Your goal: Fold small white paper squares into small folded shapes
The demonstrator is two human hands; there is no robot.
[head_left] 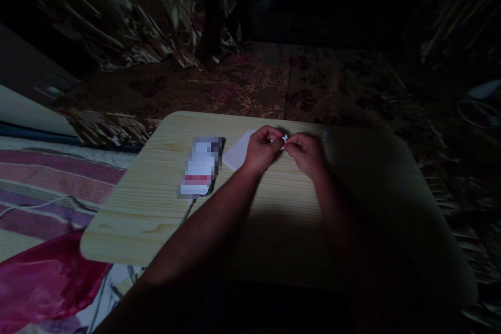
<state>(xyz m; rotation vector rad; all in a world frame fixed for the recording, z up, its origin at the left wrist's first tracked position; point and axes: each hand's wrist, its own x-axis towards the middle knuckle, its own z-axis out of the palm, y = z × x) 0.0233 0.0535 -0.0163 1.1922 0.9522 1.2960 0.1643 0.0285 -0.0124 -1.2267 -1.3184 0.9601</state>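
Both hands meet over the far middle of a light wooden table (156, 219). My left hand (261, 148) and my right hand (307, 154) are closed in pinches on a small piece of white paper (282, 141) held between their fingertips. A larger white sheet (237, 154) lies flat on the table just under and left of my left hand. The room is dark and the right half of the table is in shadow.
A phone (200, 167) lies on the table left of the sheet, with a cable (188, 211) running off the near edge. A red plastic bag (43, 282) and striped bedding (47, 188) are at the left. Patterned fabric (254, 83) lies beyond the table.
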